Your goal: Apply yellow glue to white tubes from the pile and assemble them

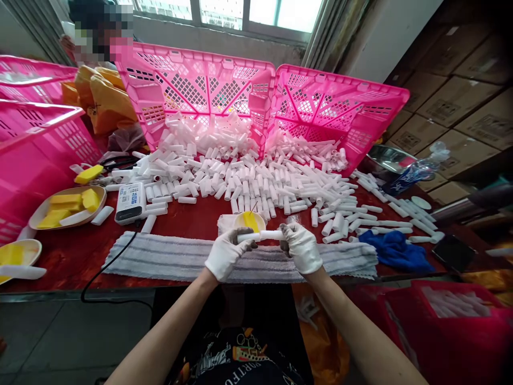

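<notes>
Both hands wear white gloves with darkened fingertips and are held over a striped towel (160, 259) at the table's front. My left hand (224, 254) is closed on a short white plastic tube (249, 237). My right hand (302, 248) pinches a second white tube (271, 235) by its outer end. The two tubes lie in one line and meet end to end between the hands; whether one is inside the other I cannot tell. Just behind them sits a small dish (260, 222) with a yellow sponge (249, 220) in it.
A heap of white tubes (256, 179) spreads from two tipped pink crates (204, 80). At left are a plate of yellow sponges (66, 208) and a white device (130, 202) with a cable. At right lie a blue cloth (395, 250) and bottle (417, 171). A person is at far left.
</notes>
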`<state>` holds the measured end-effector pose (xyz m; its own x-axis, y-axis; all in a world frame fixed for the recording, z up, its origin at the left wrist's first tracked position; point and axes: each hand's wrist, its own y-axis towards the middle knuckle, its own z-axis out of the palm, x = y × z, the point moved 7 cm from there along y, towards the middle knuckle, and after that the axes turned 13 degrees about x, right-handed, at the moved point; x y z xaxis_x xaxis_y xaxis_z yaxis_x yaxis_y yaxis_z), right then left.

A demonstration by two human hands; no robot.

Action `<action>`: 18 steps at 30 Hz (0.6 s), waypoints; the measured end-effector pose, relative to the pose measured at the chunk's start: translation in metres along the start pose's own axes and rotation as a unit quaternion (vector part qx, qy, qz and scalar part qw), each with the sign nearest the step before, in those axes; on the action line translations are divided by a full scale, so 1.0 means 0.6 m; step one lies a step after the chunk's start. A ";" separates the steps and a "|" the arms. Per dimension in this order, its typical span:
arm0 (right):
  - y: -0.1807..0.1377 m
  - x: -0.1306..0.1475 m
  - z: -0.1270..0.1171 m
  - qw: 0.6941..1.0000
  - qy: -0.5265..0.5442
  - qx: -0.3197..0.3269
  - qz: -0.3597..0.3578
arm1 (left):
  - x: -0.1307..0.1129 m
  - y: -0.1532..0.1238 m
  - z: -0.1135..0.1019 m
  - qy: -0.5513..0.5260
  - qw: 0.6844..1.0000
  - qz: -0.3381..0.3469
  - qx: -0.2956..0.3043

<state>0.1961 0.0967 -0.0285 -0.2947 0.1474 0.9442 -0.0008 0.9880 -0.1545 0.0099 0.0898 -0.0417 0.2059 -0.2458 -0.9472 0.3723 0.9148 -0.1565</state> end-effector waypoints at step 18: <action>-0.064 0.047 0.042 0.906 -0.352 -0.101 -0.211 | 0.017 -0.020 0.062 0.344 0.932 0.017 -0.111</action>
<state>0.1639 0.0620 -0.0032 -0.8462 -0.2406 0.4755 -0.1010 0.9485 0.3002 0.0412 0.0642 -0.0394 -0.4434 -0.0217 -0.8960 0.1636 0.9810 -0.1047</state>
